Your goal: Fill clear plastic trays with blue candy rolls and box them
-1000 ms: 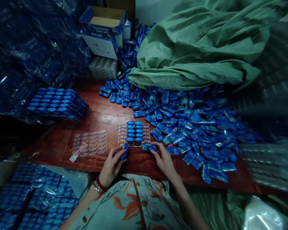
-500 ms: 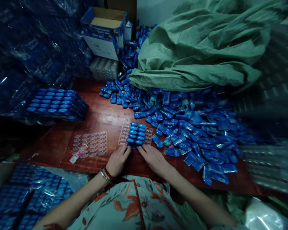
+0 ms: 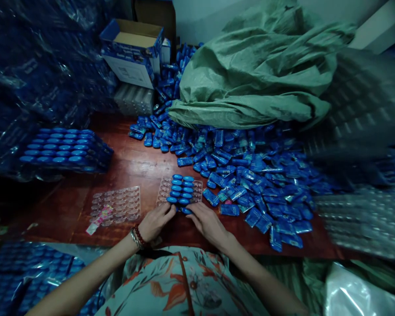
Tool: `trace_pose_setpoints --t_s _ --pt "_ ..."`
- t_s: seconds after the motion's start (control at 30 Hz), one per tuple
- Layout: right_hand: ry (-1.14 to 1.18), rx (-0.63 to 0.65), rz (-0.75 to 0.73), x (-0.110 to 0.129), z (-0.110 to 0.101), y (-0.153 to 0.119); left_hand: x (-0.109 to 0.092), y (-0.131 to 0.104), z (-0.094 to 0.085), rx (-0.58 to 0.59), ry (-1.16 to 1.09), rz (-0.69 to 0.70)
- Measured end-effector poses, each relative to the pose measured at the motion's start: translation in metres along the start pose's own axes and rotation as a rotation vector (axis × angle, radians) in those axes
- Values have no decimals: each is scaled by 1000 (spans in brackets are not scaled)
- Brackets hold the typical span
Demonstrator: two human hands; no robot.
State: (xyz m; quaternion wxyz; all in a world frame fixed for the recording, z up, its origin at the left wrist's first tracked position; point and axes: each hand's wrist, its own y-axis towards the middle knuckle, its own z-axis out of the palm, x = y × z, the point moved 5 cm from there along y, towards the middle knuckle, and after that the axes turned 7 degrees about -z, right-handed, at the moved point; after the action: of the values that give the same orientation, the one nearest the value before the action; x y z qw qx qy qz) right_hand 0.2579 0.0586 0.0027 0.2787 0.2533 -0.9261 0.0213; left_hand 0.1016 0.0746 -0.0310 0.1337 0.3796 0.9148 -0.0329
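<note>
A clear blister tray (image 3: 198, 189) lies on the reddish wooden table, its two middle columns filled with shiny blue packets (image 3: 181, 189). At its near edge, my left hand (image 3: 156, 220) has thumb and fingers pinched together by the lowest left packet; what they hold is mostly hidden. My right hand (image 3: 208, 223) has its fingertips on a blue packet (image 3: 185, 210) at the bottom of the right filled column. Left of my hands lies another clear tray (image 3: 127, 204) with a pink wrapper (image 3: 104, 215) on its lower left part.
Many loose blue packets (image 3: 250, 175) spread across the right side beneath a green sack (image 3: 250, 83). Stacked filled trays (image 3: 66, 147) stand at left, an open carton (image 3: 130, 57) behind. Clear trays (image 3: 362, 219) are piled at right.
The view has shifted, so the scene sits slightly left and lower. A blue packet now shows by my right fingertips, and both hands remain at the tray's near edge.
</note>
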Motion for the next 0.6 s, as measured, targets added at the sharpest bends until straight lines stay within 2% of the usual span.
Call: trace_pose_setpoints --t_s 0.07,0.13,0.27,0.4,0.47,0.6 --pt "7 -36 -19 -1 -2 0 0 -1 -1 -41 0 21" --pt "-103 -3 -48 7 1 2 -2 -1 -1 -32 -6 27" --pt "-349 97 -78 26 3 12 -8 1 -1 76 -34 1" --pt "-444 124 -80 26 6 11 -17 6 -1 140 104 -43" --pt "-461 71 -48 19 11 4 -22 8 -3 112 228 -70" --pt "-442 -148 55 9 23 -15 -31 12 -7 22 374 -73"
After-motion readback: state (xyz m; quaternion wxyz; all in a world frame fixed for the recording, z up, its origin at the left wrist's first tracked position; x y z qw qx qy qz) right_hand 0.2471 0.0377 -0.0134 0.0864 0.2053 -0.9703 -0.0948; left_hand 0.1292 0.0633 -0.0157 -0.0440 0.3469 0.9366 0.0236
